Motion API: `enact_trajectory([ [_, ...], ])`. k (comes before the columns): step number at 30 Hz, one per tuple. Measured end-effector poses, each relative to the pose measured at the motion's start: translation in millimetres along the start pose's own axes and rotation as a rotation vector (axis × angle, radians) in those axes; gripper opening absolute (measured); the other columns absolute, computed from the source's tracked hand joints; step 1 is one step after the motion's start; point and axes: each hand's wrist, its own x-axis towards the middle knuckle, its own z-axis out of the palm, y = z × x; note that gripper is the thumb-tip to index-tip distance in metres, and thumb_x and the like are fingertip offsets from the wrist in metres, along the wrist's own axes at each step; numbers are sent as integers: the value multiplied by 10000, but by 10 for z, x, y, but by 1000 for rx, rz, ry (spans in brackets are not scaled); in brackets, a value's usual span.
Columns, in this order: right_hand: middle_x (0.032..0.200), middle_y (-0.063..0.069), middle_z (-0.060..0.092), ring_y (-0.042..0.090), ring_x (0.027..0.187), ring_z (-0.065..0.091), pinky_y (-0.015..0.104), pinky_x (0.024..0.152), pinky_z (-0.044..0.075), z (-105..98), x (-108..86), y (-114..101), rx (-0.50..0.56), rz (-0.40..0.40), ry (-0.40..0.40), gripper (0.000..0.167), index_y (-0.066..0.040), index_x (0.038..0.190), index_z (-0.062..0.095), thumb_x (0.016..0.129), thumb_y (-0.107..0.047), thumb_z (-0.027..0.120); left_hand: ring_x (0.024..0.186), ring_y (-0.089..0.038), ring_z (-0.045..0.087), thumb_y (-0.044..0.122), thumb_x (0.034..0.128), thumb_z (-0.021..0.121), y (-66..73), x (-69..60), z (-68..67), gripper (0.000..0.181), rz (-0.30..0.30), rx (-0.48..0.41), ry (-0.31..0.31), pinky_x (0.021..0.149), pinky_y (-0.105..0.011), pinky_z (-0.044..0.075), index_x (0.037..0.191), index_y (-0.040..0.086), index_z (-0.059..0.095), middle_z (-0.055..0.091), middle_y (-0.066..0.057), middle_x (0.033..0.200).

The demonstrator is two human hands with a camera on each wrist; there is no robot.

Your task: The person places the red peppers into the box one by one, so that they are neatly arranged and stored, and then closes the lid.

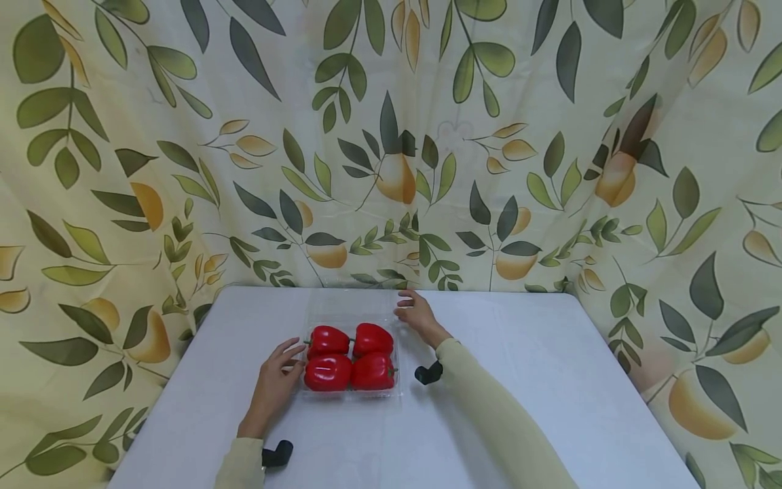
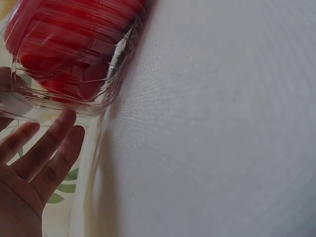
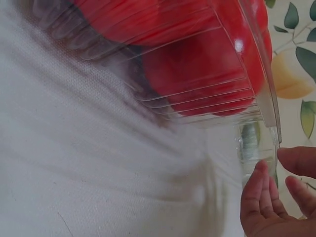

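Observation:
A clear plastic clamshell container [image 1: 351, 394] holds several red bell peppers [image 1: 328, 373] in two rows. Its transparent lid [image 1: 349, 303] lies folded back toward the far edge of the table. My left hand [image 1: 277, 384] is at the container's left side; in the left wrist view its fingers [image 2: 59, 160] are extended, fingertips against the ribbed plastic. At the lid's right edge, my right hand [image 1: 417, 316] pinches the thin plastic. The right wrist view shows that edge between the thumb [image 3: 298, 161] and the fingers.
A white-covered table [image 1: 519, 380] carries the container near its middle. Behind and at both sides hangs a curtain [image 1: 391, 224] printed with leaves and fruit. Black wrist devices [image 1: 430, 373] stick out beside both sleeves.

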Motion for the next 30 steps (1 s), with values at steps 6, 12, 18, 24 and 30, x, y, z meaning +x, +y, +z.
enact_trajectory([
  [6,1285,241,570,343,1100,626,446,997,540,18,-5,-3,28,33,3,536,-35,1434,439,925,-37,610,1045,-218,687,145,926,648,-4,-10,-1,354,-18,9,-7,858,-322,602,1279,127,656,524,-38,1451],
  [12,1259,207,586,346,1107,630,446,1000,538,38,1,4,21,47,15,531,-43,1427,446,926,-61,621,1047,-217,684,145,924,646,3,-11,15,361,-22,17,-3,859,-333,602,1285,131,653,521,-33,1453],
  [18,1264,186,597,316,1074,637,428,989,549,44,25,14,-8,33,32,527,-68,1422,464,920,-67,626,1050,-215,684,146,924,648,4,-11,12,364,-24,19,-7,868,-339,599,1287,134,651,517,-25,1458],
  [24,1304,206,587,307,1079,626,441,990,547,37,26,0,-14,20,34,560,-81,1442,435,915,-50,623,1045,-220,686,151,921,650,12,-13,1,359,-20,11,-6,867,-340,600,1280,132,656,520,-31,1455],
  [30,1279,189,590,291,1036,620,434,970,558,19,41,-24,-29,-9,36,638,-107,1472,392,892,-29,646,1049,-223,685,153,925,648,13,-1,-3,357,-21,12,-3,870,-347,599,1281,132,655,520,-31,1455],
])
